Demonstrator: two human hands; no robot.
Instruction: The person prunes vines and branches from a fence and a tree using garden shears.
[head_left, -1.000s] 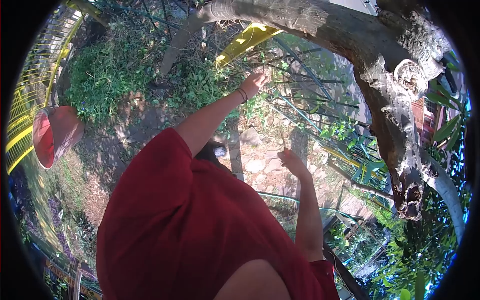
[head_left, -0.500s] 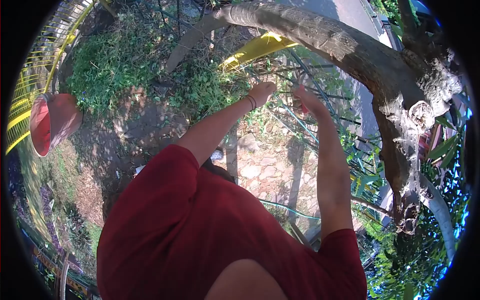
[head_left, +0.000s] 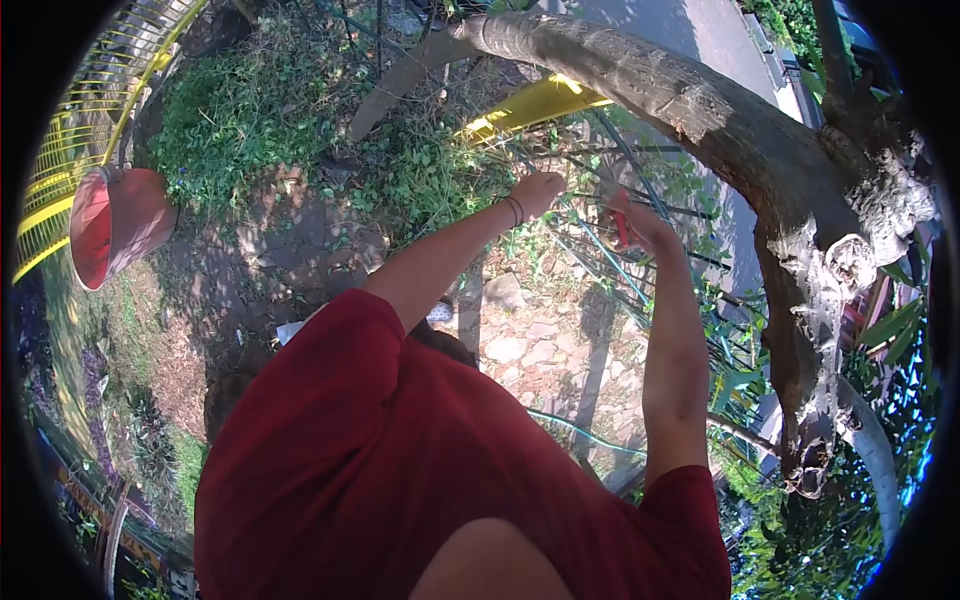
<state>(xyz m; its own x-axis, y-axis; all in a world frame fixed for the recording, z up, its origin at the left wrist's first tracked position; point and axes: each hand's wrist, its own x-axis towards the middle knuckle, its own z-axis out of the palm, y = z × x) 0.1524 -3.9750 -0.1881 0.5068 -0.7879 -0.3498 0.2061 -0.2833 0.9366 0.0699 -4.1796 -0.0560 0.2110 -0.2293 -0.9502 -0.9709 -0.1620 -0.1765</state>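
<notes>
My left hand, with dark bands at the wrist, is reached forward beside green vines. Its fingers are closed together, and what they hold, if anything, is too small to make out. To its right, my right hand is wrapped round a red-handled tool, whose far end is blurred against the dark fence bars. A gap separates the two hands. A yellow panel is just beyond them.
A thick tree branch arches over the far side and down the right. A red bucket-like container is at the left. Stone paving and a thin green hose lie below my arms.
The view has shifted slightly. My right hand has drawn a little back and away from my left hand, and more of the red handle shows.
</notes>
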